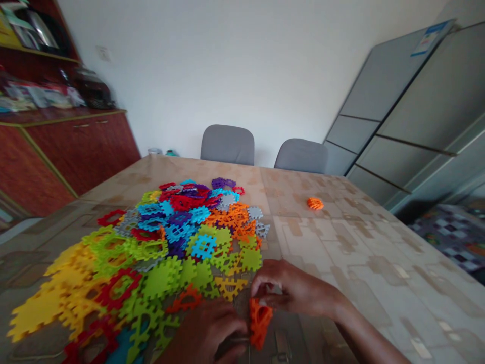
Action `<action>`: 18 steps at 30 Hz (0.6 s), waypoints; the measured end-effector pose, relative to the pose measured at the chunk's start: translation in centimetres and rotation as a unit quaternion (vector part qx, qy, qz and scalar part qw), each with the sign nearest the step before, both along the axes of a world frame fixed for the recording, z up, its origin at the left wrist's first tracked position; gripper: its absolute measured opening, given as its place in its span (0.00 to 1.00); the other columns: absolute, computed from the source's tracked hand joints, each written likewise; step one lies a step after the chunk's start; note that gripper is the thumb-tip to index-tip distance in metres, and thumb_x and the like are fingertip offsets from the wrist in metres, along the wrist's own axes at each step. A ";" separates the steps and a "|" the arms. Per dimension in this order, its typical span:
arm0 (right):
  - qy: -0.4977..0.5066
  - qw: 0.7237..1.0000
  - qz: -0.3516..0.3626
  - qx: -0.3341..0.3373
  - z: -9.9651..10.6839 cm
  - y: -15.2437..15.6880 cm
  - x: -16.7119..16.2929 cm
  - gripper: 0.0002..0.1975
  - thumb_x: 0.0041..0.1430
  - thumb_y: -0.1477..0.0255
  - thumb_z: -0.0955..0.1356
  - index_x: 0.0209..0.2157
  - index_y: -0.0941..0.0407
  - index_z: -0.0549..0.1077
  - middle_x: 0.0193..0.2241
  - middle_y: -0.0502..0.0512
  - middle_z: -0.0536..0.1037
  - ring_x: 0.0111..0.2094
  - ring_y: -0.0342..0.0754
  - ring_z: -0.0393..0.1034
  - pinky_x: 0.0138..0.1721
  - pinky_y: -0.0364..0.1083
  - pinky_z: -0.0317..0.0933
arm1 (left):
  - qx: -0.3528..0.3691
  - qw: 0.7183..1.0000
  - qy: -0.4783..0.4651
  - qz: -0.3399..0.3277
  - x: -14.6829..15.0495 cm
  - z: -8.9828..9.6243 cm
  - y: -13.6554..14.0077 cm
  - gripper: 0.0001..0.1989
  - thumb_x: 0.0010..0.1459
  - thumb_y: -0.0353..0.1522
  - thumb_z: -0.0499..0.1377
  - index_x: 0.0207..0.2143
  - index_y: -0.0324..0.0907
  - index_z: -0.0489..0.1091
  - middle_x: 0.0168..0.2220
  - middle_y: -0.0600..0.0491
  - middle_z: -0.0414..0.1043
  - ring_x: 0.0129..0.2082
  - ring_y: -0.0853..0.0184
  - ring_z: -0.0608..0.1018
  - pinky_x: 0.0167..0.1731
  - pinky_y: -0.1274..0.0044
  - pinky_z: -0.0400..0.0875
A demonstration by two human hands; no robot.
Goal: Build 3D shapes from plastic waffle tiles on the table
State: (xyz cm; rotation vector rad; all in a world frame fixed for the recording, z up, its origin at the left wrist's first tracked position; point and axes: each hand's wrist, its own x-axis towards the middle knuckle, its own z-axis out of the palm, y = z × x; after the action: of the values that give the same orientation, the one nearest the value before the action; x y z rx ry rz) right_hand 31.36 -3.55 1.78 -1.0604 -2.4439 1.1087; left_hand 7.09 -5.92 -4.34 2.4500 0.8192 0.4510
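An orange interlocking building piece with toothed edges and a cut-out [260, 323] stands on edge near the front of the table, possibly several layered together. From above and the right, my right hand [288, 285] pinches its top end between thumb and fingers. My left hand [206, 328], partly blurred, has its curled fingers closed at the piece's left edge. Beside my left hand lies a loose orange triangular piece [186, 299]. A yellow triangular piece [230, 287] rests just beyond, between the two hands.
A wide heap of coloured interlocking pieces [162, 275] covers the table's left side. A small orange stack [315, 203] sits apart at the right on the patterned table [341, 263]. Two grey chairs [227, 144] stand behind, with a red-brown cabinet [83, 151] to the left.
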 end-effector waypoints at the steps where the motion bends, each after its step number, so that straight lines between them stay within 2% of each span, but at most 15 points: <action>1: -0.002 1.000 -0.004 0.012 0.1 0.0 0.2 0.04 0.61 0.76 0.70 0.39 0.56 0.76 0.36 0.51 0.79 0.39 0.45 0.72 0.43 0.45 0.63 | 0.002 1.000 -0.007 0.000 0.0 -0.3 0.0 0.07 0.55 0.28 0.65 0.36 0.46 0.75 0.35 0.55 0.78 0.36 0.64 0.79 0.34 0.79 0.69; 3: -0.002 0.999 -0.015 0.040 0.4 0.0 0.8 0.08 0.61 0.72 0.71 0.43 0.55 0.76 0.40 0.54 0.79 0.43 0.47 0.71 0.46 0.47 0.63 | 0.009 1.000 -0.024 -0.008 -0.1 -0.9 0.1 0.07 0.54 0.29 0.65 0.36 0.45 0.74 0.34 0.55 0.78 0.34 0.64 0.79 0.32 0.79 0.68; 6: -0.009 0.998 -0.011 0.057 0.6 -0.2 1.6 0.22 0.56 0.64 0.75 0.51 0.54 0.73 0.48 0.57 0.76 0.50 0.51 0.68 0.51 0.51 0.61 | 0.019 0.999 -0.043 -0.015 -0.1 -1.4 0.2 0.06 0.55 0.30 0.65 0.36 0.46 0.73 0.34 0.56 0.77 0.34 0.65 0.78 0.31 0.79 0.67; 8: -0.034 0.998 0.018 0.044 0.0 -0.4 1.8 0.30 0.52 0.61 0.76 0.55 0.54 0.70 0.50 0.58 0.75 0.51 0.53 0.67 0.53 0.53 0.60 | 0.029 0.998 -0.053 -0.017 -0.1 -1.5 0.2 0.04 0.57 0.31 0.64 0.36 0.46 0.72 0.34 0.56 0.77 0.33 0.66 0.78 0.30 0.80 0.67; 10: -0.064 0.997 0.036 0.038 -1.1 -0.6 1.6 0.33 0.49 0.60 0.77 0.56 0.54 0.69 0.50 0.58 0.75 0.51 0.55 0.67 0.53 0.54 0.59 | 0.042 0.997 -0.063 -0.024 0.1 -1.6 0.2 0.05 0.56 0.29 0.63 0.36 0.47 0.72 0.34 0.56 0.77 0.33 0.66 0.77 0.30 0.79 0.66; 14: -0.087 0.994 0.025 0.064 -3.2 -0.9 0.5 0.29 0.47 0.60 0.77 0.50 0.53 0.71 0.46 0.56 0.75 0.47 0.54 0.67 0.47 0.49 0.60 | 0.082 0.994 -0.060 -0.047 0.4 -2.4 0.0 0.07 0.55 0.27 0.64 0.34 0.47 0.70 0.33 0.57 0.76 0.31 0.67 0.76 0.28 0.78 0.64; 18: -0.067 0.995 0.020 0.066 -3.1 -0.9 0.0 0.21 0.50 0.66 0.76 0.46 0.54 0.72 0.46 0.54 0.75 0.47 0.52 0.67 0.49 0.48 0.60 | 0.119 0.989 -0.061 -0.064 0.5 -3.9 -0.1 0.07 0.58 0.28 0.64 0.35 0.47 0.69 0.31 0.58 0.75 0.29 0.67 0.74 0.26 0.76 0.60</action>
State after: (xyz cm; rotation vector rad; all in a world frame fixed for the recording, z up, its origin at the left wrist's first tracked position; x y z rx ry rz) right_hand 31.32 -4.42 -1.32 -1.0812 -2.6137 0.8997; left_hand 7.56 -6.01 -8.21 2.6426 0.5819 0.6770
